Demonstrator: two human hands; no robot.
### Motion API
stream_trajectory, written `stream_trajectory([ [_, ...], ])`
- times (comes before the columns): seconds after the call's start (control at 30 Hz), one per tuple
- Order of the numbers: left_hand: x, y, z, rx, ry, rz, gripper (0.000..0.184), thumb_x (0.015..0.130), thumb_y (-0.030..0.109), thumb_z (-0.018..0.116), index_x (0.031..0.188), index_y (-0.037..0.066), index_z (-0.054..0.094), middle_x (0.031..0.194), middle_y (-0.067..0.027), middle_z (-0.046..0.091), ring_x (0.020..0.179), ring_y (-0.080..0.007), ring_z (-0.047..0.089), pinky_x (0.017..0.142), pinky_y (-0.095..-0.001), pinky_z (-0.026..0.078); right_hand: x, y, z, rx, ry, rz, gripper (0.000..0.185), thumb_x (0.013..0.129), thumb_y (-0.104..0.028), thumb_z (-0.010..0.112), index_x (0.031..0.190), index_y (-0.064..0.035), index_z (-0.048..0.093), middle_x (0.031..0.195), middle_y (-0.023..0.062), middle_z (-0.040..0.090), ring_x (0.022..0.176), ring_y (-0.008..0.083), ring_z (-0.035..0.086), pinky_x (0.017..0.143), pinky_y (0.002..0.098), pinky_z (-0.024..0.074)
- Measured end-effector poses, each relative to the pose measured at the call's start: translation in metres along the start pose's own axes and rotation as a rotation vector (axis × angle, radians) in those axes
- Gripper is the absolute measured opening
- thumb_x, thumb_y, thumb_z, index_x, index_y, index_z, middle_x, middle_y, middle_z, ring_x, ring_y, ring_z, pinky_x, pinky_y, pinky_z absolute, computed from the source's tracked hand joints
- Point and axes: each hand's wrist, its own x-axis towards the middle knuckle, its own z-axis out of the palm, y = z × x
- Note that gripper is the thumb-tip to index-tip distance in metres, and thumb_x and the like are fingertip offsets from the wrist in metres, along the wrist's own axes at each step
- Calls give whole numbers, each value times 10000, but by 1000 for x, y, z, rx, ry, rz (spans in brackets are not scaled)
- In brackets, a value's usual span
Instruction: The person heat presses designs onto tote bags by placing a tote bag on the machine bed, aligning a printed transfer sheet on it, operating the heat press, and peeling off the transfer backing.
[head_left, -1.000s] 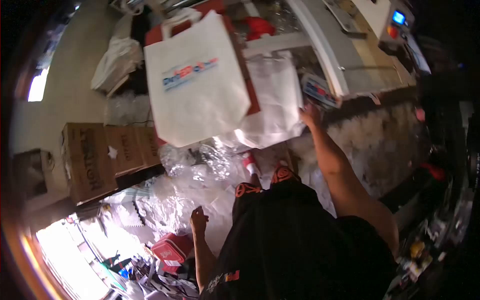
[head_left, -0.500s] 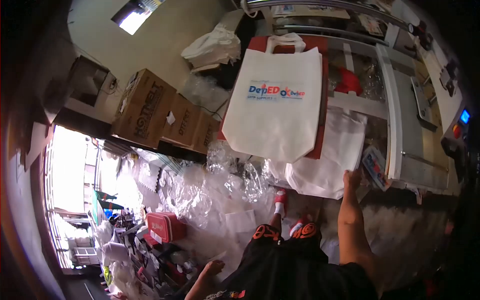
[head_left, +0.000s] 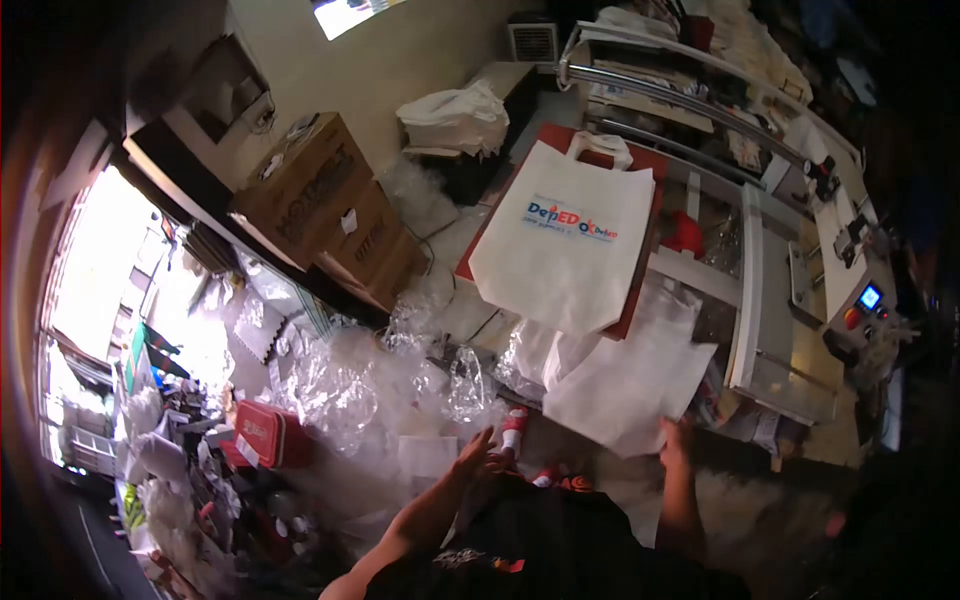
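Note:
My right hand (head_left: 676, 440) pinches the lower right corner of a plain white bag (head_left: 635, 385), which hangs tilted over the near edge of the machine. My left hand (head_left: 478, 455) is in the air left of that bag, fingers apart and touching nothing. Beyond, a white printed bag (head_left: 570, 235) with blue and red lettering lies flat on a red board (head_left: 648, 270), its handles at the far end. The printed bag covers part of the red board and overlaps the top of the plain bag.
Brown boxes (head_left: 325, 205) stand at the left, near folded white bags (head_left: 458, 118). Crumpled clear plastic (head_left: 340, 385) and a red box (head_left: 268, 435) are on the floor. At right is a machine frame (head_left: 750, 290) with a lit control panel (head_left: 868, 298).
The plain bag has been pulled toward me and turned, its corner in my right hand. My left hand has risen forward toward it. The camera view has shifted.

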Motion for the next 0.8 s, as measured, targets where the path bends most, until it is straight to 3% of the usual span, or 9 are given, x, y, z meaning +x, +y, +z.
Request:
stream_trajectory([
  [0.07, 23, 13, 30, -102, -139, -120, 876, 915, 563, 609, 1552, 158, 164, 1445, -202, 446, 1210, -356, 553, 939, -498, 500, -29, 2, -16, -184, -151, -239, 510, 819, -104, 631, 1309, -23, 511, 1175, 134, 595, 1069, 289, 576, 863, 430, 484],
  [0.13, 46, 26, 56, -205, -251, -237, 861, 916, 555, 608, 1547, 130, 206, 1427, -202, 472, 1215, -346, 554, 962, -482, 493, -55, -21, -13, 164, -86, 351, 485, 827, -118, 617, 1294, -30, 523, 1166, 124, 598, 1022, 283, 590, 828, 420, 494],
  [0.2, 75, 33, 72, 212, -548, 177, 822, 897, 468, 677, 1506, 62, 301, 1363, -217, 528, 1188, -296, 576, 954, -441, 502, -72, -25, -26, 117, -101, 372, 442, 854, -148, 619, 1272, -25, 539, 1134, 123, 607, 987, 283, 600, 811, 418, 496],
  [0.23, 59, 43, 88, 222, -559, 173, 822, 897, 468, 677, 1506, 62, 301, 1363, -217, 528, 1188, -296, 576, 954, -441, 502, -80, -27, -31, 74, -129, 402, 405, 882, -178, 620, 1249, -21, 555, 1101, 121, 616, 951, 283, 610, 794, 415, 498],
  [0.33, -9, 62, 132, 905, -91, 623, 733, 871, 259, 753, 1455, 28, 376, 1137, -189, 664, 1001, -233, 658, 859, -408, 544, -103, -35, -12, 105, 73, 339, 377, 960, -302, 606, 1186, 0, 589, 1004, 101, 625, 877, 246, 609, 763, 389, 493],
  [0.43, -9, 81, 123, 678, -87, 588, 647, 900, 267, 715, 1442, 83, 414, 1077, -180, 686, 942, -242, 674, 840, -391, 550, -114, -50, -2, 116, 37, 266, 440, 983, -369, 581, 1199, 15, 586, 1053, 105, 622, 939, 218, 593, 810, 359, 482],
  [0.63, -113, 175, 123, 999, 54, 861, 409, 906, 276, 664, 1269, 91, 625, 1053, -238, 689, 1022, -292, 673, 885, -392, 513, -124, -162, 53, -204, 154, -86, 460, 944, -213, 576, 1358, -23, 512, 1121, 117, 625, 971, 215, 598, 861, 348, 488],
  [0.7, -171, 215, 142, 1034, 102, 928, 400, 918, 276, 649, 1256, 62, 628, 1085, -243, 682, 1042, -305, 667, 905, -392, 502, -127, -232, 78, -181, 185, -176, 633, 948, -186, 562, 1519, -45, 328, 1341, 141, 575, 1028, 230, 579, 925, 365, 445],
  [0.8, -162, 264, 140, 733, -122, 1027, 412, 962, 277, 604, 1279, 15, 607, 1182, -156, 671, 1083, -187, 612, 939, -314, 466, -90, -271, 84, -80, -14, -141, 560, 937, -163, 566, 1471, -71, 425, 1273, 136, 612, 1032, 252, 586, 933, 391, 447],
])
